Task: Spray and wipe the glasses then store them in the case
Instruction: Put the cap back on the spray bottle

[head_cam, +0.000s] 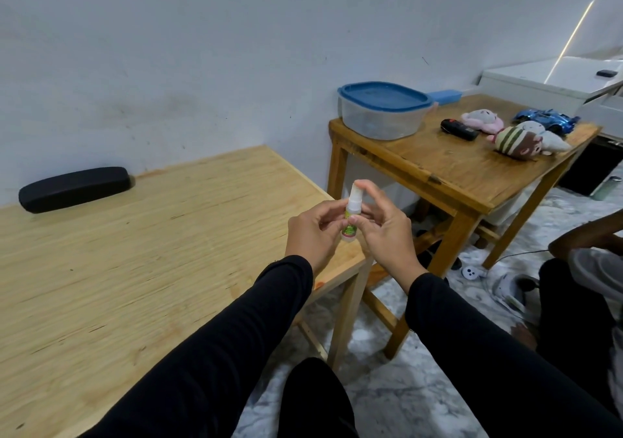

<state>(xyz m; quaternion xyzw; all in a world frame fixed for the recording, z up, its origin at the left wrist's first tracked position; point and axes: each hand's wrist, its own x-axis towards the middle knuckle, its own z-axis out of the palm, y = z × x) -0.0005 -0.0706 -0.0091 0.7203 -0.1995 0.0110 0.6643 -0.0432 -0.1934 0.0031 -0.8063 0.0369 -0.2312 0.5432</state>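
A small white spray bottle (116,211) with a green label stands upright between both hands, above the right edge of the light wooden table (135,269). My left hand (312,231) grips its lower body. My right hand (384,225) holds the bottle too, with the index finger arched over the white nozzle top. A closed black glasses case (74,189) lies at the table's far left, against the wall. No glasses are in view.
A darker wooden side table (455,174) stands to the right with a blue-lidded plastic tub (384,110), a black remote (459,129), plush toys (521,139) and a blue toy car (546,119). Another person (586,269) sits at the far right on the marbled floor.
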